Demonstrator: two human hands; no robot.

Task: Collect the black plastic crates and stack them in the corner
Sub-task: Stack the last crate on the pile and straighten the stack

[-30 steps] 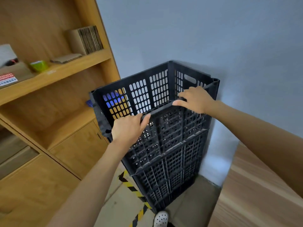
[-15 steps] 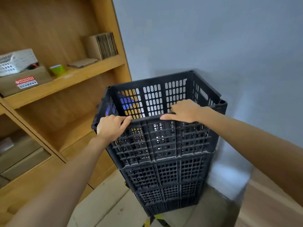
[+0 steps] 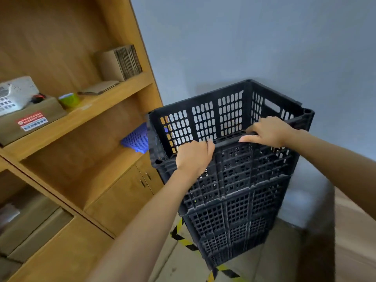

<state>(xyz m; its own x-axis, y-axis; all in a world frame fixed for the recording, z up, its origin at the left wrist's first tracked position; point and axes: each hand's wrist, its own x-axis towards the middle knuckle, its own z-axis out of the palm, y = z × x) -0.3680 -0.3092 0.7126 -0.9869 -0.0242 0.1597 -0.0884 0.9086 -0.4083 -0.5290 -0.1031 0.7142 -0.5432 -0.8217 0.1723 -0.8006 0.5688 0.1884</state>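
Note:
A stack of black perforated plastic crates (image 3: 236,204) stands on the floor in the corner, between the wooden shelf unit and the grey wall. The top crate (image 3: 205,121) sits nested on the stack, its open inside facing up. My left hand (image 3: 194,156) grips the near rim of the top crate close to its left corner. My right hand (image 3: 268,132) holds the same near rim further right, fingers curled over the edge. The lowest part of the stack rests by yellow-black floor tape (image 3: 184,241).
A wooden shelf unit (image 3: 105,98) fills the left, holding cardboard boxes, a green tape roll (image 3: 69,99), a white basket and a blue plastic piece (image 3: 137,138). Cabinet doors (image 3: 126,192) sit below. A grey wall (image 3: 264,37) rises behind; a wooden surface (image 3: 354,231) is at right.
The top crate has gone from tilted to level and settled lower onto the stack. Both hands stayed on its near rim, and my view shifted right.

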